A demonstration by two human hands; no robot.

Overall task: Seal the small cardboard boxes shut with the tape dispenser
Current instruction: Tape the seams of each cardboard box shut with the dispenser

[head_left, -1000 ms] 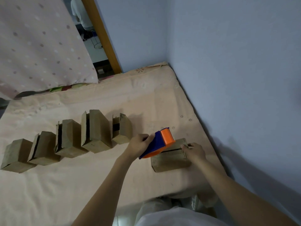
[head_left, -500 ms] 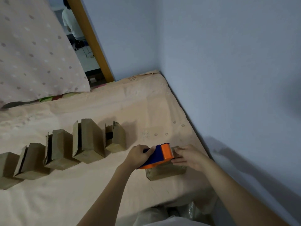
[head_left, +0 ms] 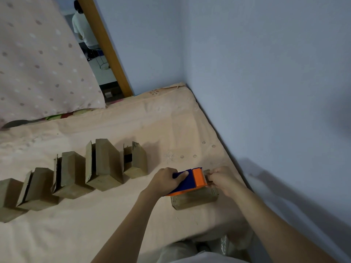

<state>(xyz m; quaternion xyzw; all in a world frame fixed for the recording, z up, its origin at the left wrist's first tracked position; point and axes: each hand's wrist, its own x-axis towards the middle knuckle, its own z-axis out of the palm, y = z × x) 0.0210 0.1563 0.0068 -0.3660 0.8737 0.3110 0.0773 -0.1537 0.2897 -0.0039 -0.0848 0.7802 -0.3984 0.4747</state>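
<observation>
Figure: taping the near box, seen from my head camera. Landmark: the box under the dispenser (head_left: 195,199), lying flat on the peach bedsheet (head_left: 117,221). Left of it stands a row of five small boxes (head_left: 103,166), upright, several with flaps ajar; I judge these unsealed. My left hand (head_left: 165,180) grips the blue body of the tape dispenser (head_left: 190,181), which rests on top of the landmark box with its orange toothed end pointing right. My right hand (head_left: 221,177), just right of that end, has its fingers curled at the box's far-right edge; whether it pinches the tape end or the flap I cannot tell. To do this step well, I judge I should anchor the tape end over the right edge, keep the flaps pressed flat, then draw the dispenser leftward along the seam. The nearest upright box stands in that path and may be knocked. The wall (head_left: 266,92) lies close on the right.
</observation>
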